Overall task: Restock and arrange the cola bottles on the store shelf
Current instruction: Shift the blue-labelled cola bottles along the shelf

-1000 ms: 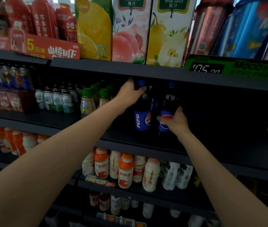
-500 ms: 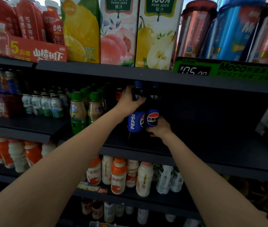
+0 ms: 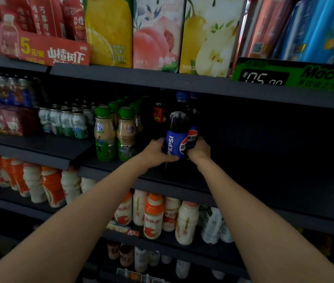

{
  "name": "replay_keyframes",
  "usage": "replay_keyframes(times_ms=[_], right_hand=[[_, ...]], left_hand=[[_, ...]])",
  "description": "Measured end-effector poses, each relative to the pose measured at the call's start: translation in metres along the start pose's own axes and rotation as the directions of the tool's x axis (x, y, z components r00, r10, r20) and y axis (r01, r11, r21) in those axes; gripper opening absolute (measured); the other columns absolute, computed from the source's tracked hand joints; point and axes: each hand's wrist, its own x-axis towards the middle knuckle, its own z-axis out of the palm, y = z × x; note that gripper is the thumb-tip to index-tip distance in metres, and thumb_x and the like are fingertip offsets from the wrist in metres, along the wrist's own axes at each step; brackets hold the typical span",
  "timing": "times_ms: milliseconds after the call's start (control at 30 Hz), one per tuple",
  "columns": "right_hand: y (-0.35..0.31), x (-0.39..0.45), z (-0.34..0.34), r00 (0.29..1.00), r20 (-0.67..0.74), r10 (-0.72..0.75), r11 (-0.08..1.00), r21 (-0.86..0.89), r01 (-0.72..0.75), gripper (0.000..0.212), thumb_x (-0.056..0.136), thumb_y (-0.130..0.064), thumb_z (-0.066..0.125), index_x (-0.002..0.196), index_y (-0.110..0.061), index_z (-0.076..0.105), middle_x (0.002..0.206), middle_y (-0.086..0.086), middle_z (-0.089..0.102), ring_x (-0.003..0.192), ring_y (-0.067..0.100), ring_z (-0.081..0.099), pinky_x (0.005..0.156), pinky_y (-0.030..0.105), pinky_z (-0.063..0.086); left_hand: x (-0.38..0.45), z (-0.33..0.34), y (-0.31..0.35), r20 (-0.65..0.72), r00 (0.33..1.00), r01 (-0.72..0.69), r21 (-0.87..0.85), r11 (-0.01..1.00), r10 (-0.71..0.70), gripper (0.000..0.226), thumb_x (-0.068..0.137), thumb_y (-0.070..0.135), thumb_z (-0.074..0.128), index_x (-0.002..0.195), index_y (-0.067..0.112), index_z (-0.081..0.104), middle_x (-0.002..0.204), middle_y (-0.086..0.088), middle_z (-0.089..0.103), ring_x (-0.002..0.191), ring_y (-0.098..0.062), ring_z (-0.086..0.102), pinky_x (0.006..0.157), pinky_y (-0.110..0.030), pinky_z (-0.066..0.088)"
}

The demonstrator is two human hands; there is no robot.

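The left hand (image 3: 155, 152) curled round the lower label of the front cola bottle (image 3: 177, 137), thumb across its base. The right hand (image 3: 199, 149) gripped the second cola bottle (image 3: 192, 135), just behind and touching the first. Both bottles stood upright on the dark middle shelf (image 3: 243, 180), blue caps near the shelf above. Green-capped bottles (image 3: 114, 133) stood just left; juice cartons (image 3: 158, 33) lined the top shelf.

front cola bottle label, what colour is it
Blue, with white lettering and a red, white and blue roundel; the head view shows the label clearly.
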Motion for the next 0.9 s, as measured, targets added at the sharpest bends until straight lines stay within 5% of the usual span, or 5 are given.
replay_keyframes(times_ms=[167,400,567,900], right_hand=[[-0.003,0.006,0.005,1.0,0.018,-0.016,1.0,0.011,0.016,0.043,0.085,-0.018,0.061,0.125,-0.008,0.049,0.123,0.017,0.059,0.112,0.034,0.057,0.096,0.043,0.049],[0.008,-0.029,-0.006,0.998,-0.034,-0.057,0.992,0.109,0.061,0.048,0.086,-0.017,0.062,0.13,-0.008,0.046,0.132,0.014,0.048,0.119,0.028,0.051,0.095,0.031,0.045],[0.012,-0.061,-0.006,0.976,0.209,-0.056,0.963,0.271,-0.003,0.039,0.086,-0.019,0.065,0.121,-0.009,0.051,0.111,0.004,0.055,0.099,0.017,0.057,0.09,0.038,0.054],[0.01,-0.054,-0.004,0.996,0.083,-0.03,0.977,0.215,0.012,0.035,0.087,-0.015,0.063,0.118,-0.005,0.052,0.119,0.011,0.056,0.101,0.02,0.057,0.087,0.037,0.054]], left_hand=[[0.001,-0.007,-0.005,-0.019,1.0,-0.01,-0.108,0.994,0.008,0.057,0.083,0.0,0.063,0.134,0.003,0.037,0.129,-0.012,0.052,0.112,-0.023,0.053,0.094,-0.028,0.043],[0.006,0.008,-0.019,-0.091,0.995,-0.03,0.084,0.996,0.038,0.073,0.075,0.02,0.075,0.135,0.008,0.037,0.129,-0.014,0.052,0.126,-0.027,0.043,0.105,-0.039,0.039],[0.008,0.014,-0.017,-0.088,0.992,-0.096,-0.006,0.995,0.095,0.068,0.075,0.013,0.075,0.133,0.005,0.041,0.129,-0.014,0.055,0.12,-0.027,0.051,0.103,-0.039,0.042],[0.009,0.018,-0.018,-0.054,0.994,-0.096,0.008,0.995,0.097,0.071,0.078,0.016,0.072,0.137,0.008,0.035,0.135,-0.012,0.05,0.124,-0.025,0.049,0.106,-0.039,0.04]])
